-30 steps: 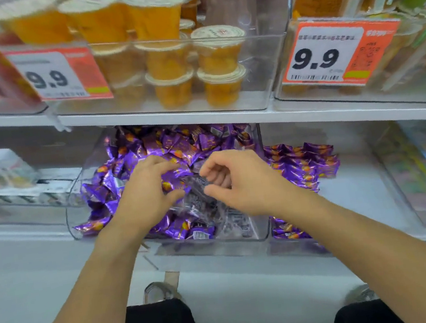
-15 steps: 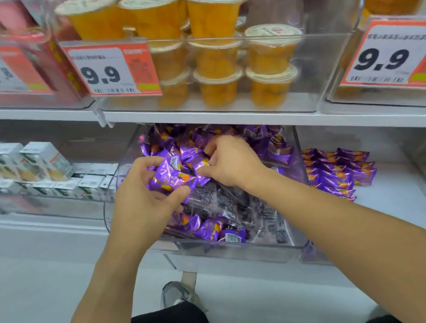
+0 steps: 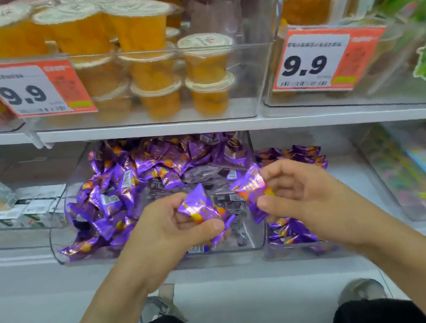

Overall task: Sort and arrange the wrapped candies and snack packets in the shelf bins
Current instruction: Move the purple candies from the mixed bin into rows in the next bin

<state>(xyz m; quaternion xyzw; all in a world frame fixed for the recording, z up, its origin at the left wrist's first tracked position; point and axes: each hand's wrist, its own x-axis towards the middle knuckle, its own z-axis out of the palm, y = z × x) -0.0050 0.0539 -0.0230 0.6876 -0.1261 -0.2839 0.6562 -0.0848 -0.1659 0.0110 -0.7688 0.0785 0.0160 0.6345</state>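
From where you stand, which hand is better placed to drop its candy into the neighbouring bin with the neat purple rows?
Probably the right hand: its purple candy is beside the side bin, while the left hand is in front of the main bin.

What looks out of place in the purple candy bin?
Dark, near-black wrapped packets lie among the purple candies in the clear bin, a different product mixed in. Each hand, left hand and right hand, holds a purple candy above them.
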